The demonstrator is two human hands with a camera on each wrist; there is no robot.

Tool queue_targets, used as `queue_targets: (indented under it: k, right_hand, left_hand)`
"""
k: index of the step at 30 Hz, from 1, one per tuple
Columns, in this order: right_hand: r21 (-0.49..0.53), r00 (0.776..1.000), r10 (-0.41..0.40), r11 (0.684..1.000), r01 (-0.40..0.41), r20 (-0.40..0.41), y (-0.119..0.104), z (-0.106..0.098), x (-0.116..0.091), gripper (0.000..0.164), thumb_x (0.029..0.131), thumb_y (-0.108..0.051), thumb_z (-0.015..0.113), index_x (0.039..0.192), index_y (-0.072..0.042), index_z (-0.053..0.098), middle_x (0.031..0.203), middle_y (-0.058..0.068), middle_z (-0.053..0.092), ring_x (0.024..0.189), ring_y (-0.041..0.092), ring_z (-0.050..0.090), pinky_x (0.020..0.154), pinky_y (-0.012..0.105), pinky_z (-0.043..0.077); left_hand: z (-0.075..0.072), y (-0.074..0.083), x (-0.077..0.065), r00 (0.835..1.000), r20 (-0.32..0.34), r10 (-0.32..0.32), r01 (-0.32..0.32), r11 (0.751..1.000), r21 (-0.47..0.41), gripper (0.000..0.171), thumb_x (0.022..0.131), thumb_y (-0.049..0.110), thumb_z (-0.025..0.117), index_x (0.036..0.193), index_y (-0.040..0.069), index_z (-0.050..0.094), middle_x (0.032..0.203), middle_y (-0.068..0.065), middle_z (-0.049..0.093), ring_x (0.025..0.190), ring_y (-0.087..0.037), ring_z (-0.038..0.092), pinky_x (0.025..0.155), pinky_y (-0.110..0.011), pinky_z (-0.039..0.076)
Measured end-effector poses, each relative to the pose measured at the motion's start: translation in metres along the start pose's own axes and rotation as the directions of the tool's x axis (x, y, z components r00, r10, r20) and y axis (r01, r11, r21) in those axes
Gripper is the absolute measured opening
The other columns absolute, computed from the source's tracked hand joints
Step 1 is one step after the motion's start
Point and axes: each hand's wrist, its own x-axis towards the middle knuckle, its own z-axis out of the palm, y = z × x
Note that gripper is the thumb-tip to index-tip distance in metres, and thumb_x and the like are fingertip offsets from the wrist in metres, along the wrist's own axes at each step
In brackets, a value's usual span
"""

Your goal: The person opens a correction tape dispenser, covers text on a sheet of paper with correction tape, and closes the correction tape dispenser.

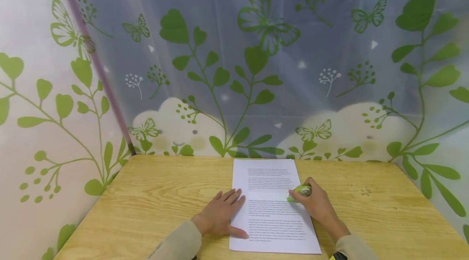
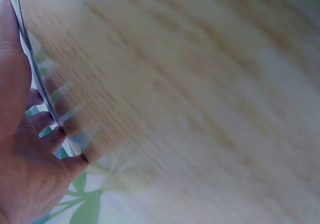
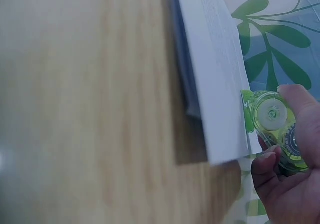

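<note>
A stack of printed paper (image 1: pixel 267 194) lies on the table, with a blank band between its paragraphs. Spread out, my left hand (image 1: pixel 221 213) rests on its left edge, thumb near the lower text; the left wrist view shows the same hand (image 2: pixel 30 144) along the sheets' edge. My right hand (image 1: pixel 322 207) grips a green, see-through correction tape (image 1: pixel 304 190) over the right side of the text, at the top of the lower paragraphs. In the right wrist view, round reels show inside the correction tape (image 3: pixel 272 113), its green tip against the paper.
The wooden table (image 1: pixel 165 182) reaches back to a curtain (image 1: pixel 322 48) printed with leaves and butterflies. A dark watch (image 1: pixel 340 255) is partly visible at my right wrist. Something dark lies beneath the top sheets in the right wrist view.
</note>
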Motion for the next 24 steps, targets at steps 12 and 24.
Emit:
queue_targets:
  k: [12, 24]
  right_hand:
    - [-0.027, 1.000, 0.008, 1.000, -0.009, -0.014, 0.0031, -0.0036, -0.0013, 0.044, 0.086, -0.037, 0.071, 0.095, -0.005, 0.042, 0.077, 0.007, 0.055, 0.060, 0.016, 0.047, 0.051, 0.027, 0.040]
    - [-0.038, 0.999, 0.018, 0.999, -0.019, -0.027, 0.0067, -0.0097, -0.0018, 0.046, 0.085, -0.040, 0.071, 0.094, -0.005, 0.043, 0.078, 0.007, 0.056, 0.062, 0.017, 0.048, 0.051, 0.027, 0.041]
  left_hand:
    - [0.0021, 0.0001, 0.0002, 1.000, -0.001, 0.000, 0.000, 1.000, -0.001, 0.104, 0.077, 0.081, 0.044, 0.150, 0.009, 0.030, 0.155, -0.013, 0.023, 0.141, -0.030, 0.020, 0.110, -0.053, 0.022]
    - [0.0031, -0.0010, 0.0004, 1.000, -0.022, 0.012, -0.011, 1.000, 0.008, 0.105, 0.076, 0.082, 0.042, 0.149, 0.008, 0.031, 0.154, -0.014, 0.025, 0.141, -0.031, 0.022, 0.109, -0.054, 0.024]
